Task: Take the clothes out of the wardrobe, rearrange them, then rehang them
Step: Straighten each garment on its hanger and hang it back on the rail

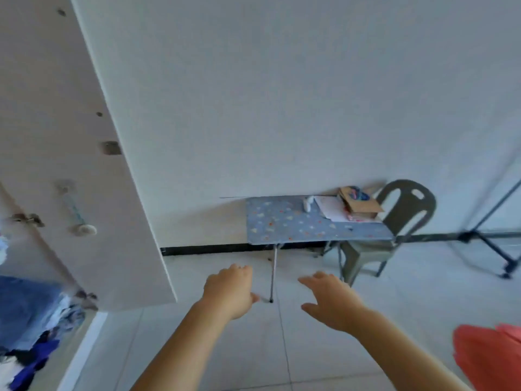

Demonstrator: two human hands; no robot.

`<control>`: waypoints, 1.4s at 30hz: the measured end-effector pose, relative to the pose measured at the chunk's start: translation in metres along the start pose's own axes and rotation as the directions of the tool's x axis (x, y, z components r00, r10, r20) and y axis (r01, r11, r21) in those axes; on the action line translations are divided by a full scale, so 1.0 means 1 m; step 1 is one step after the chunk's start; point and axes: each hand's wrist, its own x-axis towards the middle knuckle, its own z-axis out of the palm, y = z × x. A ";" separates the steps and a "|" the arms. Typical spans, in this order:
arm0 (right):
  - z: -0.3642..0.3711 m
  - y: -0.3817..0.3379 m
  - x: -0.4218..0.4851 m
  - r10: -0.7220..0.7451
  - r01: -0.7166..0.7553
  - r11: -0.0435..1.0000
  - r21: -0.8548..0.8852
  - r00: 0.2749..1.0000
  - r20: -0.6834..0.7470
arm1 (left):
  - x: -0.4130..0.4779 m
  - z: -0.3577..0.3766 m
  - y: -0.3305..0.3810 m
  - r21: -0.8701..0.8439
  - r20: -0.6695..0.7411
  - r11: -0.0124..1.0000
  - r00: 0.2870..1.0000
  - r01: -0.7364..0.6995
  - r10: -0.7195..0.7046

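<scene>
The clothes [26, 320] are lying heaped low in the wardrobe [70, 131], likely soft, light and best gathered in bunched handfuls, while the left hand [229, 292] and right hand [335, 301] are hovering empty over the floor [282, 342], fingers loosely spread.

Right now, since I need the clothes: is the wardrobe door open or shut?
Open: the door stands swung out, and clothes show inside.

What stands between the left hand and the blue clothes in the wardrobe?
The open wardrobe door: its edge hangs between the empty left hand and the blue clothes at lower left.
</scene>
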 end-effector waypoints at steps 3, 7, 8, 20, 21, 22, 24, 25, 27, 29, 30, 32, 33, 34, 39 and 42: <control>0.001 0.075 -0.074 0.200 -0.199 0.979 0.051 0.979 -0.033 | 0.000 0.014 0.093 0.070 0.043 0.979 0.981 -0.191 0.188; 0.003 0.163 -0.186 0.427 -0.420 0.903 0.096 0.901 -0.077 | -0.021 0.035 0.219 0.110 0.084 0.905 0.911 -0.411 0.403; 0.006 0.182 -0.216 0.477 -0.467 0.877 0.115 0.875 -0.080 | -0.030 0.041 0.250 0.111 0.090 0.882 0.889 -0.457 0.450; 0.065 0.354 -0.562 0.857 -0.815 0.494 0.303 0.515 -0.009 | -0.199 0.143 0.589 0.102 0.247 0.583 0.588 -0.806 0.770; 0.070 0.364 -0.581 0.872 -0.825 0.464 0.322 0.489 -0.002 | -0.210 0.150 0.610 0.093 0.260 0.566 0.569 -0.819 0.780; 0.074 0.373 -0.598 0.882 -0.832 0.443 0.335 0.472 0.005 | -0.219 0.157 0.629 0.086 0.277 0.551 0.551 -0.830 0.787; 0.081 0.394 -0.626 0.899 -0.841 0.406 0.356 0.438 0.009 | -0.232 0.170 0.664 0.093 0.313 0.515 0.516 -0.852 0.798; 0.084 0.405 -0.637 0.907 -0.844 0.388 0.370 0.422 0.013 | -0.236 0.175 0.680 0.102 0.325 0.494 0.498 -0.863 0.804; 0.090 0.428 -0.655 0.920 -0.849 0.351 0.394 0.392 0.025 | -0.240 0.186 0.711 0.111 0.350 0.453 0.461 -0.885 0.815; 0.097 0.451 -0.668 0.928 -0.850 0.323 0.417 0.371 0.036 | -0.237 0.197 0.741 0.098 0.373 0.420 0.425 -0.902 0.825; 0.100 0.464 -0.674 0.930 -0.850 0.311 0.425 0.364 0.047 | -0.234 0.202 0.756 0.091 0.384 0.408 0.410 -0.908 0.827; 0.107 0.490 -0.683 0.936 -0.858 0.278 0.431 0.343 0.079 | -0.225 0.214 0.787 0.086 0.402 0.383 0.384 -0.920 0.831; 0.110 0.503 -0.686 0.941 -0.865 0.257 0.430 0.325 0.091 | -0.220 0.219 0.803 0.083 0.411 0.372 0.372 -0.924 0.832; 0.112 0.517 -0.689 0.947 -0.872 0.233 0.431 0.304 0.103 | -0.215 0.223 0.819 0.078 0.417 0.364 0.362 -0.928 0.834; 0.113 0.587 -0.696 0.954 -0.885 0.167 0.434 0.257 0.156 | -0.189 0.233 0.898 0.079 0.426 0.312 0.315 -0.947 0.848; 0.114 0.627 -0.699 0.960 -0.888 0.133 0.441 0.226 0.166 | -0.175 0.239 0.940 0.087 0.432 0.283 0.292 -0.955 0.853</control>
